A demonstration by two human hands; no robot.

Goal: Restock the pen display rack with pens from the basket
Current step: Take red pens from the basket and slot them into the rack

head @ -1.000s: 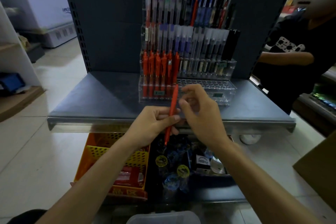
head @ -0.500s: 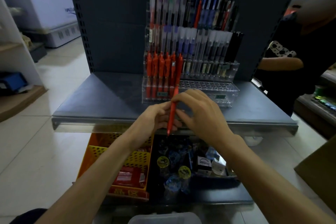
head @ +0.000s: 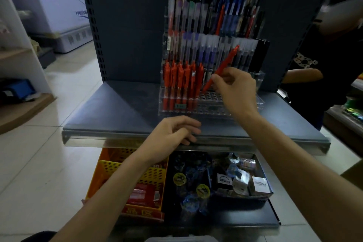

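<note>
A clear acrylic pen display rack (head: 214,108) stands on the grey shelf, its tiers full of black, blue and clear pens. Several red pens (head: 182,82) fill the left of its lowest row. My right hand (head: 235,88) pinches one red pen (head: 225,65), tilted with its tip just above the holes right of those red pens. My left hand (head: 172,133) hovers over the shelf's front edge, fingers loosely curled, holding nothing. An orange and yellow basket (head: 110,165) sits below the shelf at the left, partly hidden by my left forearm.
The grey shelf (head: 117,112) has a metal front rail. Below it a dark tray (head: 263,194) holds small packaged goods. A person in a black shirt (head: 318,76) stands at the right. A white freezer (head: 59,15) and wooden shelves (head: 15,53) are at the left.
My left hand let go of the red pen and dropped toward the shelf edge. My right hand carried the pen up and forward to the rack's lowest row.
</note>
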